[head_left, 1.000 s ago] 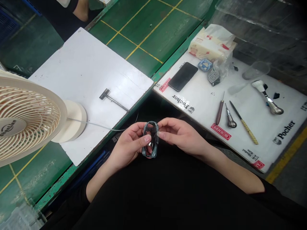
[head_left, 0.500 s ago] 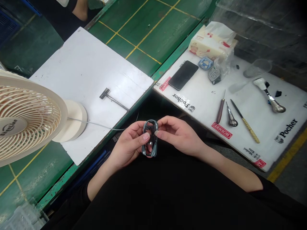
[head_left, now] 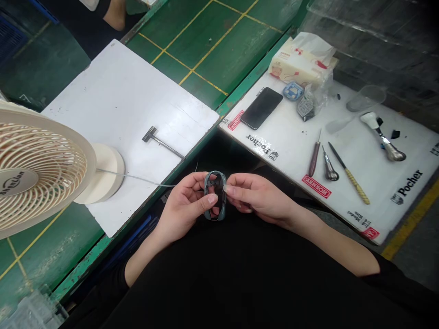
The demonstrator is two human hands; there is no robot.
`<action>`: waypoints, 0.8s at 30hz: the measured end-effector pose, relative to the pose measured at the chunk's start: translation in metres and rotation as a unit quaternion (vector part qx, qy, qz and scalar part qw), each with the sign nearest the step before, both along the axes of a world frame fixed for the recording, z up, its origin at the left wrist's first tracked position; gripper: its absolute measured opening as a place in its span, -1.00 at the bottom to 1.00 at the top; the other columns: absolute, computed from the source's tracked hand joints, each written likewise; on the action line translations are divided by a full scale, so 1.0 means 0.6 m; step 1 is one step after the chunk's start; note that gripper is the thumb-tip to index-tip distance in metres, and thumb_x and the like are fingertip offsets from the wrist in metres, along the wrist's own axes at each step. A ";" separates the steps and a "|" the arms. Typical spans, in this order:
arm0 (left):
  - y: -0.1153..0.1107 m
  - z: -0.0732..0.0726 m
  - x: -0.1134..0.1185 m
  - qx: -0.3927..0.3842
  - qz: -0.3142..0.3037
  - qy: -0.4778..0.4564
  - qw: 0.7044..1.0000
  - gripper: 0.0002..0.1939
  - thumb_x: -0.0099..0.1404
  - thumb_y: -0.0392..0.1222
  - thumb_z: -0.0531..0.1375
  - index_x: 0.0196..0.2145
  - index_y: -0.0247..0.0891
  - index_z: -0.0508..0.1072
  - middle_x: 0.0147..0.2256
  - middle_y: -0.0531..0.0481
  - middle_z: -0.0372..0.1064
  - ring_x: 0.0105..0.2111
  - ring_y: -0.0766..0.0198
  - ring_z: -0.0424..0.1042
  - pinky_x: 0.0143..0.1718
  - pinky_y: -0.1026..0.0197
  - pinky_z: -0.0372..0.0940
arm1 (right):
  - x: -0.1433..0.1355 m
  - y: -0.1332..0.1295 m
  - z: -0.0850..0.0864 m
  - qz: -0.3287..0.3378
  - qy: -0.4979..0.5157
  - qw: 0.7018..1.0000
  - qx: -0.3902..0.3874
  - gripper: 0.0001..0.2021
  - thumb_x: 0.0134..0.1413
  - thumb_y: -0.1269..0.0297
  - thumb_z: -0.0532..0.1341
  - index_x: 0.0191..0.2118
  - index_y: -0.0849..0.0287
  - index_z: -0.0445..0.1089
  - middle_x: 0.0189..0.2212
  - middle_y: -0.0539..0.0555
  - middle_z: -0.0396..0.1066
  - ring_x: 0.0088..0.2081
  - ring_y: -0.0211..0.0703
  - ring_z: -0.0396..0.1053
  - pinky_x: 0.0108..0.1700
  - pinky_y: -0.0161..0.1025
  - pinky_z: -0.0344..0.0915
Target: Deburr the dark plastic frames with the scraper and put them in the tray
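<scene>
A small grey-blue model car body (head_left: 222, 213), hollow with open window gaps, is held up in front of my dark top. My left hand (head_left: 183, 204) grips it from the left side, the thumb lying over the opening and the fingers curled behind. On the opposite side, my right hand (head_left: 257, 194) pinches the upper right edge of the body between thumb and forefinger. Whether a small part sits in that pinch is too fine to make out.
Left lies a white board (head_left: 113, 96) with a T-shaped metal tool (head_left: 161, 140) and a fan (head_left: 44, 169). The right-hand board (head_left: 281, 132) carries a phone (head_left: 261, 108), an awl (head_left: 314, 157), a metal-handled tool (head_left: 329, 168), a file (head_left: 350, 173) and tissues (head_left: 298, 59). Behind, someone's arm (head_left: 115, 16) shows.
The car body has turned and tilted slightly. My right hand has shifted a little right and down along its edge, while my left hand keeps its hold.
</scene>
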State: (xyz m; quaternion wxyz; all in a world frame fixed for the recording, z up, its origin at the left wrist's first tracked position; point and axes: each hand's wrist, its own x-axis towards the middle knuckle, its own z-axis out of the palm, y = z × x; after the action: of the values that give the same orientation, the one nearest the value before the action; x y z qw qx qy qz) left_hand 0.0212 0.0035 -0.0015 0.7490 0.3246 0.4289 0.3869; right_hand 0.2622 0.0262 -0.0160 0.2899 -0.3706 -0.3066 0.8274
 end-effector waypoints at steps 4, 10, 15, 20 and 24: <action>0.000 0.003 0.003 0.016 0.017 0.016 1.000 -0.55 0.42 -0.20 0.62 0.19 -0.20 0.68 -0.15 0.01 0.64 -0.36 0.29 0.68 -0.29 0.25 0.68 | 0.000 -0.004 -0.001 -0.011 -0.003 1.000 -0.008 -0.47 0.12 -0.17 0.73 -0.21 0.15 0.59 -0.43 -0.05 0.39 -0.43 -0.28 0.20 -0.47 -0.34 0.06; -0.003 0.011 0.008 0.018 0.018 0.026 0.999 -0.52 0.38 -0.21 0.65 0.18 -0.21 0.67 -0.17 0.02 0.63 -0.35 0.26 0.69 -0.32 0.25 0.66 | 0.001 -0.006 0.000 -0.019 0.002 1.000 -0.002 -0.49 0.12 -0.13 0.73 -0.20 0.17 0.60 -0.44 -0.05 0.37 -0.42 -0.28 0.21 -0.46 -0.35 0.07; -0.005 0.010 0.009 0.019 0.034 0.038 0.999 -0.51 0.37 -0.18 0.66 0.17 -0.22 0.66 -0.20 0.02 0.62 -0.38 0.27 0.67 -0.34 0.24 0.65 | 0.005 -0.006 0.002 -0.010 0.018 0.999 -0.030 -0.43 0.15 -0.19 0.70 -0.33 0.15 0.48 -0.46 -0.03 0.37 -0.45 -0.29 0.17 -0.48 -0.34 0.00; -0.005 0.003 0.009 0.026 0.045 0.036 0.998 -0.54 0.40 -0.19 0.64 0.16 -0.22 0.66 -0.19 0.03 0.61 -0.37 0.29 0.67 -0.33 0.25 0.66 | 0.003 -0.011 0.001 -0.015 -0.013 1.000 -0.003 -0.47 0.16 -0.17 0.70 -0.26 0.18 0.55 -0.45 -0.04 0.38 -0.46 -0.30 0.19 -0.48 -0.35 0.05; -0.007 -0.002 0.007 0.032 0.038 0.027 0.998 -0.55 0.43 -0.19 0.62 0.19 -0.19 0.66 -0.17 0.04 0.61 -0.37 0.32 0.67 -0.33 0.28 0.66 | 0.004 -0.014 0.002 -0.009 -0.028 0.999 0.014 -0.51 0.14 -0.09 0.72 -0.21 0.18 0.60 -0.46 -0.07 0.38 -0.47 -0.32 0.18 -0.45 -0.34 0.08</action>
State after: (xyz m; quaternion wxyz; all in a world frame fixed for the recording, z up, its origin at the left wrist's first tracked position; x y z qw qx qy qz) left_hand 0.0256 -0.0005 -0.0030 0.7113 0.3423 0.4480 0.4197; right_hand 0.2645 0.0176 -0.0147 0.2938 -0.3921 -0.3222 0.8100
